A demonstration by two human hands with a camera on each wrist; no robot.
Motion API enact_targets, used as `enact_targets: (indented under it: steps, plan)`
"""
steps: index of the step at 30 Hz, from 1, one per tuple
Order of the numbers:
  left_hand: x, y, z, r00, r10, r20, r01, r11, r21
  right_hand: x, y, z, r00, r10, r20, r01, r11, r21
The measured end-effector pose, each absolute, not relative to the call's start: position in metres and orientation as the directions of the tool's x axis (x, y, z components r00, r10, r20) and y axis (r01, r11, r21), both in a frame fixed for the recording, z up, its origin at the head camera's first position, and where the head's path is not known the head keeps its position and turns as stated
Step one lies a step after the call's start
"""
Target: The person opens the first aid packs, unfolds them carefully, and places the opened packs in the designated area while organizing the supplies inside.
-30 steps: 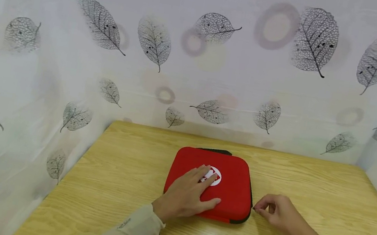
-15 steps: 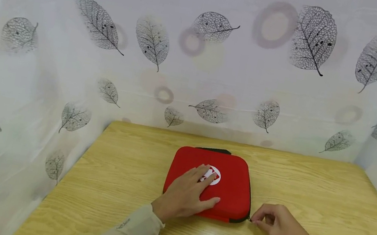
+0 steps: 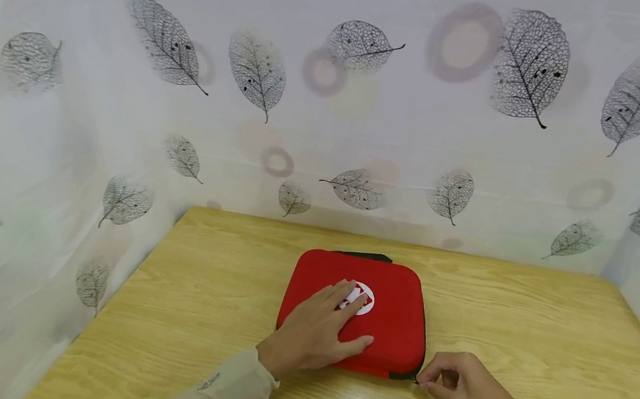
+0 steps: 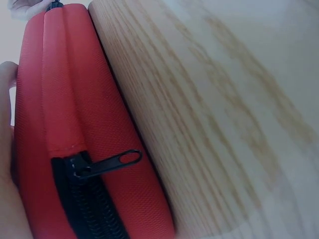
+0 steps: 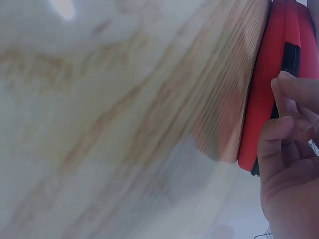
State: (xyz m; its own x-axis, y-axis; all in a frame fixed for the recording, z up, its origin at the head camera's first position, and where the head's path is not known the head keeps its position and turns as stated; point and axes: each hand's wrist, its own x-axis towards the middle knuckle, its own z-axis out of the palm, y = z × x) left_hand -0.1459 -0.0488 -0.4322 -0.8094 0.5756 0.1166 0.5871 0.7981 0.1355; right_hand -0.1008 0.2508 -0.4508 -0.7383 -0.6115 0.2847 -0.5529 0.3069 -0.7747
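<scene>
Apparently working a zip [image 4: 97,206], pinching its pull [image 3: 416,382] in right hand [image 3: 466,386] at near-right corner of red case [image 3: 386,316] on surface [image 3: 529,319], resting spread, empty left hand [image 3: 314,329] atop case, next needing even tension around case.

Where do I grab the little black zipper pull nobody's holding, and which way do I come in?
Pinch the free zipper pull by its slotted end, probably coming from outside, facing the red case's side. That end points away from its slider, toward the table, and looks clear of the left hand resting on top.
</scene>
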Motion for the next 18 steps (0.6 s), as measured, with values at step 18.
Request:
enact_targets:
  steps: [18]
  plan:
    - [-0.147,-0.055,-0.429,-0.808,0.570,0.149,0.588,0.792,0.165,-0.114,0.254,-0.443,-0.878,-0.385,0.283,-0.474,0.625,-0.620]
